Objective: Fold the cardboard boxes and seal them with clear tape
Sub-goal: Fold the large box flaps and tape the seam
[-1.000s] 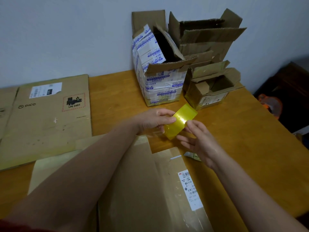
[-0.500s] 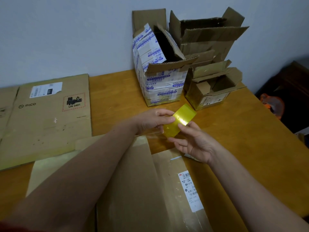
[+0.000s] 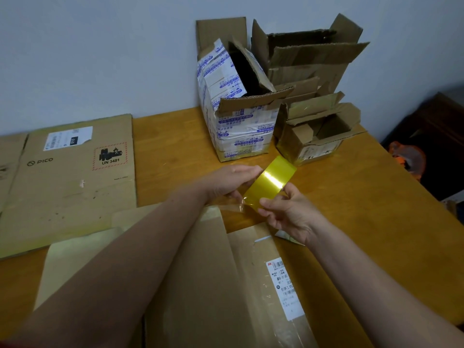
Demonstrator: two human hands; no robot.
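Tape roll [image 3: 270, 183]: glossy, yellow-tinted, translucent, with a bright streak of glare across the band. Held just above the bench [image 3: 351, 222], between both hands and over the far edge of a flattened box [image 3: 200, 272]. Left hand [image 3: 233, 182] curled round the far left side of the roll. Right hand [image 3: 288, 214] pinching the near lower edge between thumb and fingers. Clear loose end [image 3: 238, 205] curling off the lower left corner, between the two hands.

Behind, against the wall: printed-tape box [image 3: 238, 126], upright, top flaps open, inside dark, contents impossible to tell. Just right of it, small box [image 3: 319, 136], flaps raised, only bare cardboard visible within. Behind both, tall box [image 3: 313, 54], ragged flaps spread, interior hidden. Far left, PICO carton [image 3: 70, 177], lying flat on the bench, with a hazard mark and a white label.

Outer band of the roll turned toward the camera; visible stretch running diagonally, low end near the hands, high end pointing up and right at the small box. Flattened box lying lengthwise away from the person, shipping label [image 3: 283, 285] on its right panel.
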